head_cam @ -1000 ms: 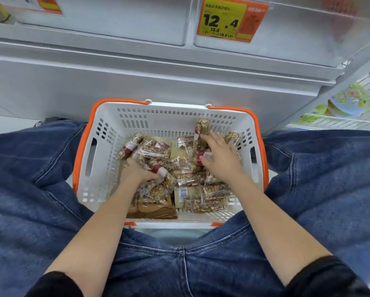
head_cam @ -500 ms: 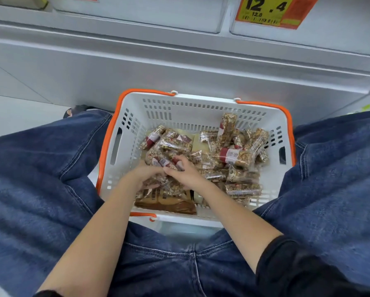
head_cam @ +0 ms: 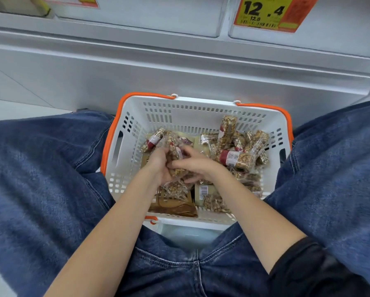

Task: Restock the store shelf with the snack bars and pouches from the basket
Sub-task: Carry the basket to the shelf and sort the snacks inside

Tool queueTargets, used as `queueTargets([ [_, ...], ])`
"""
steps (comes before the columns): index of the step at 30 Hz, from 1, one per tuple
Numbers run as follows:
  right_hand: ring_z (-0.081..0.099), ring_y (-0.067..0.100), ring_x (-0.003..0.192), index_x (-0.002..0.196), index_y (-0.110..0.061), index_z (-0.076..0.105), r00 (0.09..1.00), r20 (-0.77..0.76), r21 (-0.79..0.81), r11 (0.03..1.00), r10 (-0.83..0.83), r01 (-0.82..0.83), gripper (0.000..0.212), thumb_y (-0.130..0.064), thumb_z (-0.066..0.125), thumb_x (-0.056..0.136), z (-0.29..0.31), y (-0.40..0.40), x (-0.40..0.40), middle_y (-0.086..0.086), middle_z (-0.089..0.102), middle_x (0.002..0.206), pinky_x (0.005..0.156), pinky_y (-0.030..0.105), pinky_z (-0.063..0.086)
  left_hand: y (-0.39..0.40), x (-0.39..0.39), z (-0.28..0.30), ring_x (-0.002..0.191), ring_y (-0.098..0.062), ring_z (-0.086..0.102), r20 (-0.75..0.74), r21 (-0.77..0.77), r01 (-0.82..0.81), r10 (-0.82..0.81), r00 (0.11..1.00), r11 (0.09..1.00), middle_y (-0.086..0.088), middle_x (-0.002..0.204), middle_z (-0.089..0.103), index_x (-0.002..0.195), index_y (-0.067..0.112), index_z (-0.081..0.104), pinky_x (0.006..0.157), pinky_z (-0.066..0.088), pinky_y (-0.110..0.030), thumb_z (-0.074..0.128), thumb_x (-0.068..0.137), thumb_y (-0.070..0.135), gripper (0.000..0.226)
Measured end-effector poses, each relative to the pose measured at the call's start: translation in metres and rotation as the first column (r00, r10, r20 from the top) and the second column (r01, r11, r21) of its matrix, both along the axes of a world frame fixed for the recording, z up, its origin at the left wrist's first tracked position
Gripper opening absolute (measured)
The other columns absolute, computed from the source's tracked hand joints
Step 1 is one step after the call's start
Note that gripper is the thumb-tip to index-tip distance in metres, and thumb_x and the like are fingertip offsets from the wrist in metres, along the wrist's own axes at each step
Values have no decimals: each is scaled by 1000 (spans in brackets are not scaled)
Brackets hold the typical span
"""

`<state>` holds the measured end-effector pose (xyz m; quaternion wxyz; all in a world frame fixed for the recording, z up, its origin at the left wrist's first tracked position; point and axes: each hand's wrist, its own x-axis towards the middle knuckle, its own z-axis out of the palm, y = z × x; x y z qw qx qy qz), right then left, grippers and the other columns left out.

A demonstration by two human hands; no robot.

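The person sits with the white basket between the knees, right in front of the store shelf. Both hands are down inside the basket. The left hand has its fingers curled round a bunch of snack bars in clear wrappers. The right hand lies against the same bunch from the other side, fingers bent over it, and seems to help hold it.

More loose bars lie in a heap on the right side of the basket, and some brown pouches lie flat near the front wall.

This looks like the picking-up step: a handful is being gathered, but nothing has gone to the shelf yet. Next, the bunch needs a tight hold so no slippery wrapper slides out, then a lift up and over the basket rim to the shelf above, near the yellow price tag.
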<state>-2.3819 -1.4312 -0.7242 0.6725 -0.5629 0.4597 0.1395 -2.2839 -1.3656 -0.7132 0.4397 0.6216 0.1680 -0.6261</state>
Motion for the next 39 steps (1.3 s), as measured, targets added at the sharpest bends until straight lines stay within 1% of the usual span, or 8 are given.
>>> queueTargets([
  [5, 41, 25, 127, 125, -36, 52, 981, -25, -500, 847, 194, -180, 69, -20, 79, 63, 51, -42, -29, 4, 30, 140, 103, 37, 42, -8, -14, 16, 113, -32, 57, -71, -259, 34, -54, 996, 965, -14, 116, 66, 126, 11, 48, 88, 47, -45, 25, 95, 25, 41],
  [8, 29, 38, 133, 118, -41, 51, 976, -166, -763, 608, 142, -218, 68, -22, 82, 61, 72, -61, -76, 1, 9, 155, 107, 47, 36, -20, -22, 16, 101, -25, 60, 167, -243, 230, -192, 967, 942, -4, 106, 65, 130, 19, 47, 84, 48, -39, 27, 98, 15, 38],
  [12, 17, 40, 139, 144, -43, 21, 882, -451, -747, 481, 139, -458, 92, -38, 78, 72, 45, -73, -144, 2, -3, 159, 113, 48, 21, -19, -16, -16, 68, -18, 53, 705, 141, 356, -346, 619, 924, -3, 87, 63, 124, 10, 57, 58, 44, -32, 36, 98, 14, 34],
  [15, -8, 34, 145, 148, -40, -10, 666, -719, -577, 365, 198, -731, 102, -45, 67, 82, 15, -63, -175, 3, -22, 158, 116, 46, 1, -4, -4, -34, 81, -24, 53, 737, 356, 438, -536, 412, 826, -7, 92, 60, 109, 7, 61, 66, 43, -37, 42, 94, 11, 25],
  [22, -34, 23, 138, 147, -46, -9, 812, -506, -685, 438, 289, -583, 114, -59, 73, 69, 36, -35, -134, -3, -29, 154, 110, 53, -16, 9, 27, -47, 106, -31, 58, 683, 450, 400, -596, 422, 798, -15, 124, 60, 125, 4, 56, 83, 44, -32, 61, 87, 11, 39],
  [27, 20, 21, 144, 148, -35, 18, 873, -83, -756, 541, 480, -369, 88, -36, 73, 80, 17, 4, -44, 2, 24, 156, 117, 45, 19, 28, 43, -58, 105, -34, 60, 685, 469, 438, -629, 367, 767, -16, 119, 63, 125, 7, 54, 89, 50, -40, 69, 82, 12, 46],
  [35, 17, 34, 138, 150, -16, 0, 800, -449, -502, 628, 398, -595, 124, -63, 75, 63, -76, 39, 25, 16, 14, 152, 111, 45, 20, 33, 57, -91, 103, -33, 59, 653, 586, 569, -752, 91, 577, -14, 110, 62, 118, 9, 52, 80, 47, -33, 71, 78, 23, 47],
  [39, 24, 40, 135, 149, -13, -5, 743, -521, -404, 646, 419, -648, 136, -71, 74, 56, -81, 41, 42, 24, 10, 151, 110, 47, 21, 33, 52, -113, 94, -31, 63, 425, 577, 577, -816, 393, 578, -15, 102, 67, 107, 7, 61, 78, 55, -35, 64, 75, 21, 35],
])
